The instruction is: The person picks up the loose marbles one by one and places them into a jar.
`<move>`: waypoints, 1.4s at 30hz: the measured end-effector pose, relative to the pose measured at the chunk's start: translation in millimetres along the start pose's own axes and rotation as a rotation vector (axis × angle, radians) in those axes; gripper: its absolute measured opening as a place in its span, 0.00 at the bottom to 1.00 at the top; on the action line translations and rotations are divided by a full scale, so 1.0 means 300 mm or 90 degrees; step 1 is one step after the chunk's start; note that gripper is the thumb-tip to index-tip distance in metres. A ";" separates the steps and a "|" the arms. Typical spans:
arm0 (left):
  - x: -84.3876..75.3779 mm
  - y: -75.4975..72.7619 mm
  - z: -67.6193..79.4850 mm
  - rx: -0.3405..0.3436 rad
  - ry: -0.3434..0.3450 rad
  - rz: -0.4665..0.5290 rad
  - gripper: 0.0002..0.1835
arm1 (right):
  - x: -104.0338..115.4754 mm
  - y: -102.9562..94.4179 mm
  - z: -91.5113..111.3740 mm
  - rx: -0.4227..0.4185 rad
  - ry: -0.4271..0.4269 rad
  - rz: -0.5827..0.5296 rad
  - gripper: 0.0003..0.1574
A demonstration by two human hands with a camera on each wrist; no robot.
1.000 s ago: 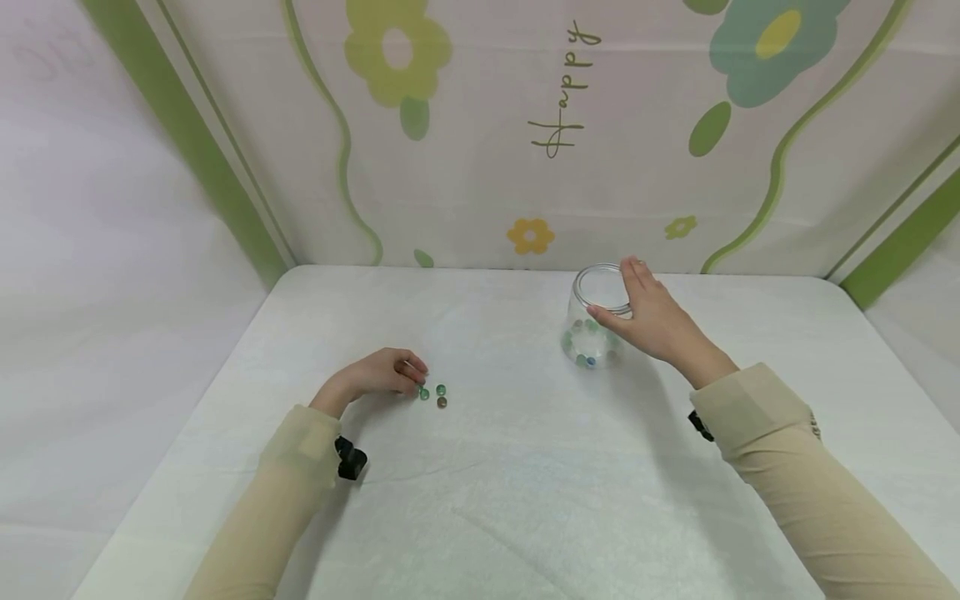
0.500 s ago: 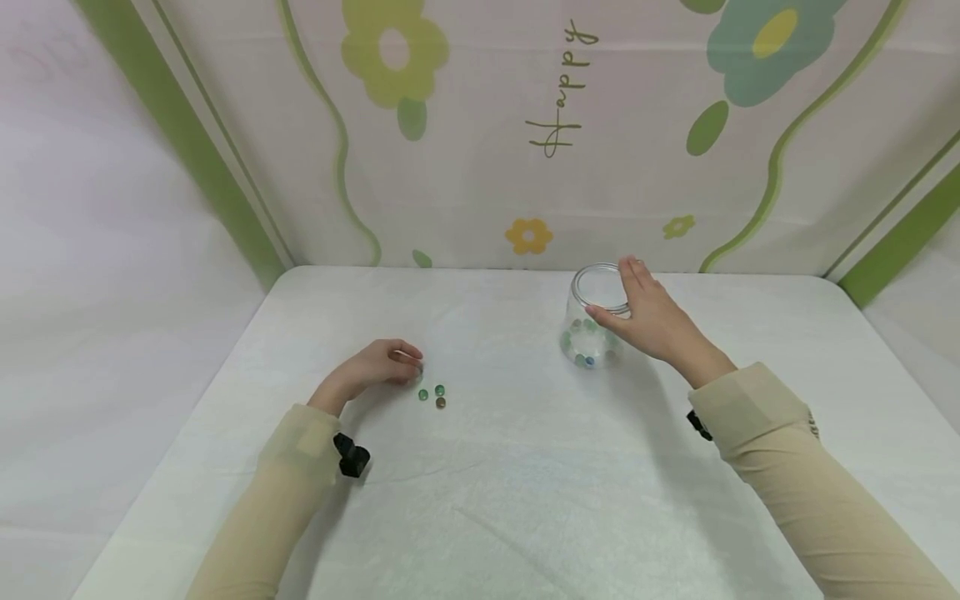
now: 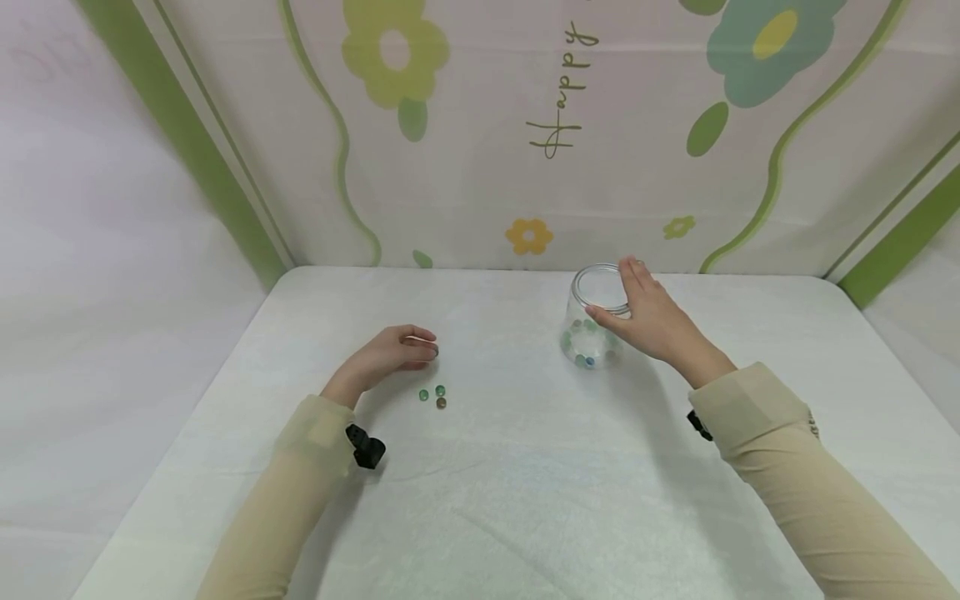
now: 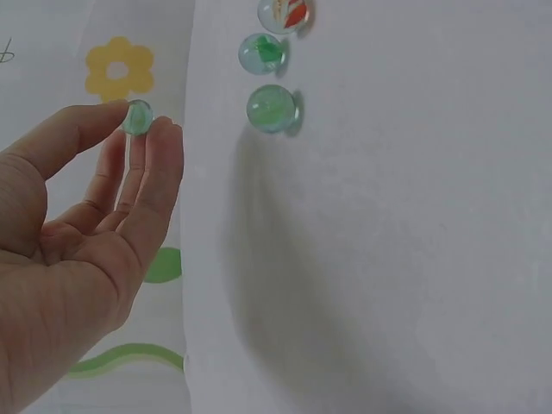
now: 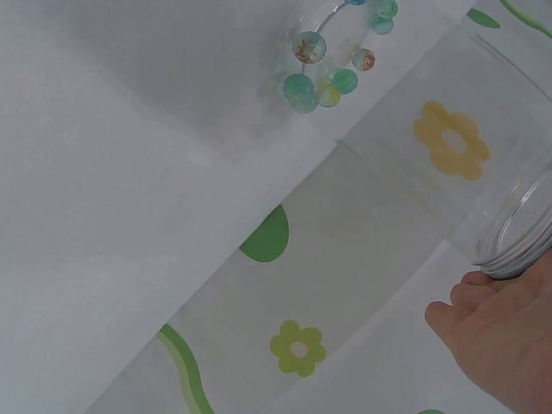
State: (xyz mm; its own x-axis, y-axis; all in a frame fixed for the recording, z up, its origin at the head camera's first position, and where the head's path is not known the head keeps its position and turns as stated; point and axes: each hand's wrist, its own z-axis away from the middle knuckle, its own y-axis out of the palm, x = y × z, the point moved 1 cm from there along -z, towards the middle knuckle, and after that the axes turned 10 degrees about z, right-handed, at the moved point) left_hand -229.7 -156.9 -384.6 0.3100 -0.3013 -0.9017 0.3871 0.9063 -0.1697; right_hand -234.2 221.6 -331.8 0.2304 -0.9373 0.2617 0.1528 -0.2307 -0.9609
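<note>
Between thumb and fingertips, my left hand [image 3: 384, 357] pinches a clear green marble [image 4: 138, 117], held above the table. Just nearer than that hand, three marbles lie close together: two green ones [image 3: 423, 395] and one that looks brown in the head view and orange-red swirled [image 4: 285, 13] in the left wrist view. At the right back stands an uncovered glass jar [image 3: 573, 312], upright, with several marbles [image 5: 299, 90] around its bottom. My right hand [image 3: 656, 321] rests against the jar's rim, thumb in front and fingers straight along the right side.
A white cloth covers the table [image 3: 510, 467]. Behind its back edge hangs a curtain [image 3: 465, 183] printed with flowers. Small black cameras [image 3: 366, 447] sit at both wrists.
My left hand has lifted a green marble away from the small group and moved back and slightly right with it. My right hand and the jar have stayed put.
</note>
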 end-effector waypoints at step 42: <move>-0.307 0.301 -0.109 -0.055 0.059 0.333 0.22 | 0.015 -0.007 0.003 -0.003 -0.012 0.039 0.62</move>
State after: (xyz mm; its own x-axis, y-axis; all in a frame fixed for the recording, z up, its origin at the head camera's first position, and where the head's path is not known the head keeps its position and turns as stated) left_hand -251.7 -37.5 -330.0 0.3625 0.2202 -0.9056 0.1278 0.9508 0.2824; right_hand -232.5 218.2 -328.5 0.2572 -0.9446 0.2037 0.1327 -0.1743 -0.9757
